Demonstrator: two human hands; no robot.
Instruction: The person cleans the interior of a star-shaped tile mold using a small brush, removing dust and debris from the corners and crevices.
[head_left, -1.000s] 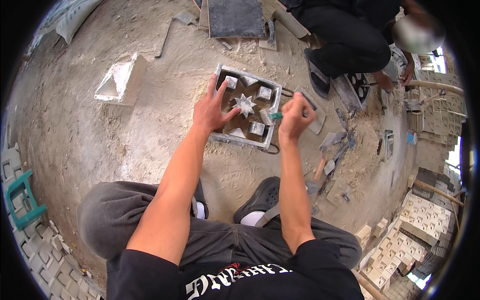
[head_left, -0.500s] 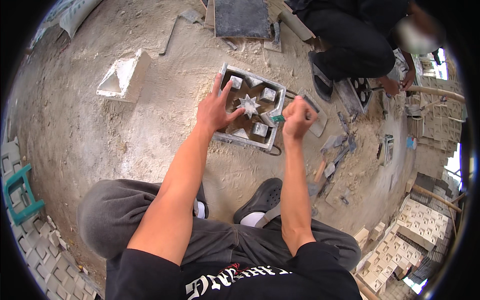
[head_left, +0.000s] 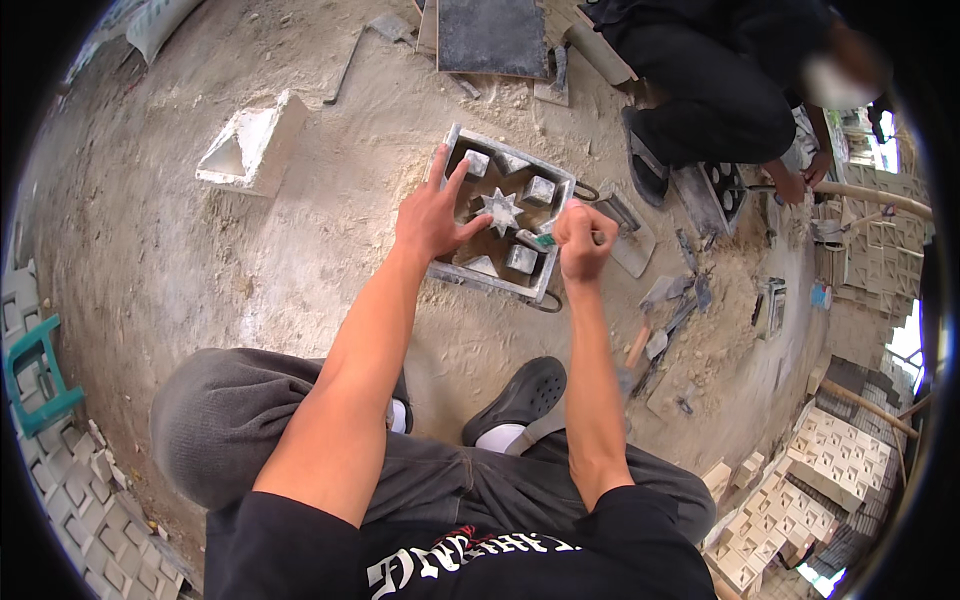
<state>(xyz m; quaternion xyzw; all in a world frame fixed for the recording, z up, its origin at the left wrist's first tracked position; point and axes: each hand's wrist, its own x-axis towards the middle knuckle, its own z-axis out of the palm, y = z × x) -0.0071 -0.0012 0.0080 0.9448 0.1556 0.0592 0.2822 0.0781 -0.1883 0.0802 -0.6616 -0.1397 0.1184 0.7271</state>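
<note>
A grey metal mould lies on the dusty ground in front of me. Inside it stand a central star and several square and triangular blocks, and wire loops stick out from its right side. My left hand is open, fingers spread over the mould's left rim, its thumb reaching to the star. In my right hand, closed in a fist at the right rim, is a small brush with a green part. The brush's pale end points into the mould between the blocks; whether it touches the bottom I cannot tell.
A white cast block stands to the left, with a teal stool further out. Hand tools lie to the right. A dark board lies beyond the mould. At the upper right another person squats beside a second mould.
My right hand has shifted left, bringing the brush further into the mould. My left hand keeps its place on the rim.
</note>
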